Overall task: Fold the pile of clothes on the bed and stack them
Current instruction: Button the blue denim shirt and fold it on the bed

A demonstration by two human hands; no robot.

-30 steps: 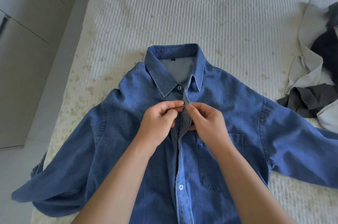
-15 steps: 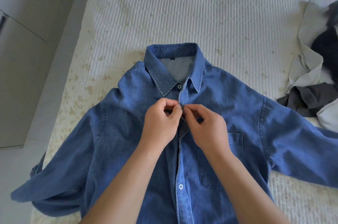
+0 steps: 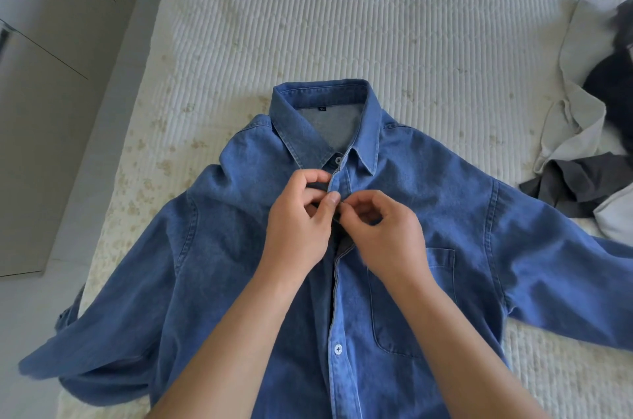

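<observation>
**Two hands on one button**

Both grips pinch the placket of the denim shirt [image 3: 428,213], which lies face up on the near part of the bed [image 3: 342,7]: my left hand [image 3: 298,226] and right hand [image 3: 387,233] meet just below the collar. If the button slips the hole, I judge the front will gape when folded. Since a second ago my hands have closed together. Unfolded clothes [image 3: 589,151] wait far right.

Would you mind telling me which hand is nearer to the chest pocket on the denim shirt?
The right hand. It pinches the placket just beside the chest pocket, up and to its left in the picture. The left hand pinches the placket's other side, farther off.
</observation>
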